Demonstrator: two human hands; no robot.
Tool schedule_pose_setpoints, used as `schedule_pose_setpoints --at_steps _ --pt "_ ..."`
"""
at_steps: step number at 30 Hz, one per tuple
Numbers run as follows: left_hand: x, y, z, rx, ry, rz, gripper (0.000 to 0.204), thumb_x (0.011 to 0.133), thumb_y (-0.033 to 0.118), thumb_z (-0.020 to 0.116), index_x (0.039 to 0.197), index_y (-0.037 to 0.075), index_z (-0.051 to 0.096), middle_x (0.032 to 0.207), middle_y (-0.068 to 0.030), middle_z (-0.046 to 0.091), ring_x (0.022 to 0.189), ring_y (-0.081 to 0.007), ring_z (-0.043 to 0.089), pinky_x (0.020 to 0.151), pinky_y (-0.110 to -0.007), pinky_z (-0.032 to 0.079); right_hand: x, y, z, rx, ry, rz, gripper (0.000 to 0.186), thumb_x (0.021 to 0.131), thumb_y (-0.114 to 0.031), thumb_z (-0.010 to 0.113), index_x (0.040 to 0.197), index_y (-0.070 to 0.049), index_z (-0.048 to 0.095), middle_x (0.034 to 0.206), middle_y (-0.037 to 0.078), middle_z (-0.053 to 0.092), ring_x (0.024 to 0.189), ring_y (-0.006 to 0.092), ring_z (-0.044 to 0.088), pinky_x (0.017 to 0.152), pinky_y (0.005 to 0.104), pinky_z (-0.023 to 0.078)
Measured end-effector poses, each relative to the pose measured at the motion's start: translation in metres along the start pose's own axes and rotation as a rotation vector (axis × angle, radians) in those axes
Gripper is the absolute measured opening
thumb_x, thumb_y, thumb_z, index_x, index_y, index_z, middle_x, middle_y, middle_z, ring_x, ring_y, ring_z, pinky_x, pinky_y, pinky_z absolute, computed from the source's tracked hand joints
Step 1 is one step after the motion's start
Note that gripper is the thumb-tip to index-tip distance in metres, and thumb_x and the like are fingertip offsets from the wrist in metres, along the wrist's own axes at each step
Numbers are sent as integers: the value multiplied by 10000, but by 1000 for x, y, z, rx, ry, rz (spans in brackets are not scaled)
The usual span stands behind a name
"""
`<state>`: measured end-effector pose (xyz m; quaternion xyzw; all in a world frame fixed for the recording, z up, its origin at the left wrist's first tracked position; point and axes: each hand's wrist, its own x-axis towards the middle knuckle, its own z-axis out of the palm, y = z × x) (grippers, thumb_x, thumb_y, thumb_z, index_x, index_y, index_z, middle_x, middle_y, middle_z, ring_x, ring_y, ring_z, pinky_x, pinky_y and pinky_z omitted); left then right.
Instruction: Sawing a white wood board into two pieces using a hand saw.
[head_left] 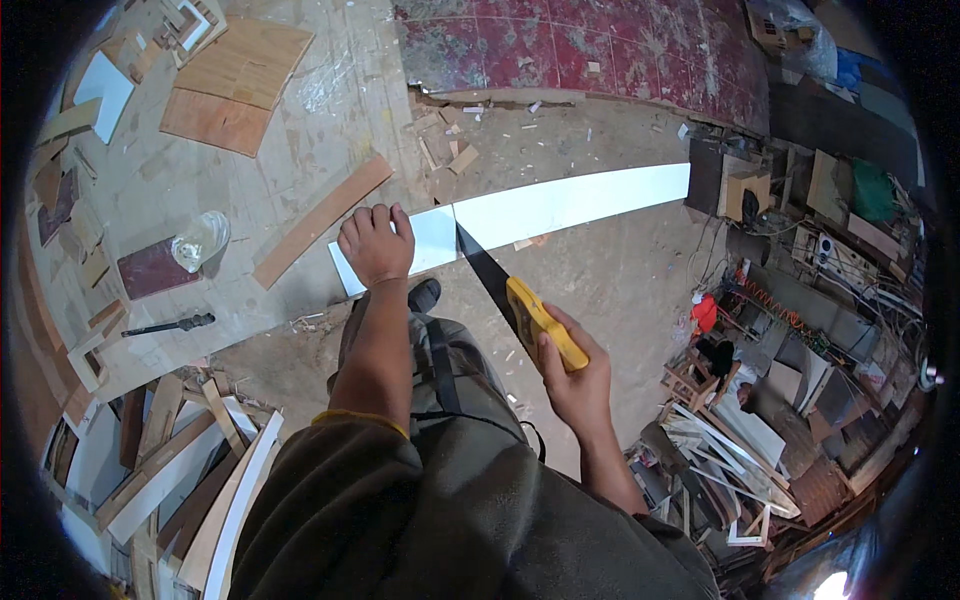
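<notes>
A long white board point(570, 205) lies across the edge of the worktable, its right part sticking out past it. My left hand point(377, 243) presses down on the board near its left end, fingers curled over the far edge. In my right hand point(573, 372) is the yellow handle of a handsaw point(490, 272), gripped with the fingers wrapped round it. The dark blade slants up and left to the board, and its tip end meets the board at a thin cross line just right of my left hand.
On the worktable point(330, 110) lie a narrow wood strip point(325, 220), brown panels point(235, 85), a clear plastic cup point(202, 240) and a dark bar-shaped tool point(170, 325). Offcuts point(190, 470) pile up at lower left. Scrap wood point(740, 450) and clutter line the right side.
</notes>
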<state>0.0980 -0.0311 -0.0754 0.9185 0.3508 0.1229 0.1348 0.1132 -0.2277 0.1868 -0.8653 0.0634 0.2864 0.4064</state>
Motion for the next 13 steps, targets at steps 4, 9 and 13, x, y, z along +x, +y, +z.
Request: schedule_pose_setpoints --at_steps 4,9,13 --pt "-7 -3 2 21 -5 -2 191 933 278 621 861 105 657 944 -78 594 947 -304 562 858 -457 430 24 -5 26 -114 -67 -27 383 978 -87 615 1347 13 589 1099 229 716 994 220 702 838 329 544" --pt "-7 -11 8 55 11 -2 190 946 278 600 887 109 663 943 -71 599 929 -295 563 848 -450 432 -9 8 8 -58 -34 -11 404 985 -95 612 1378 -7 575 1128 215 720 1021 216 703 879 318 533" --pt "-7 -6 11 66 6 -4 174 943 272 611 885 115 657 955 -70 602 941 -290 560 851 -456 434 -18 5 5 -9 -18 56 407 990 -110 622 1383 -19 576 1211 229 695 1105 201 673 923 304 516"
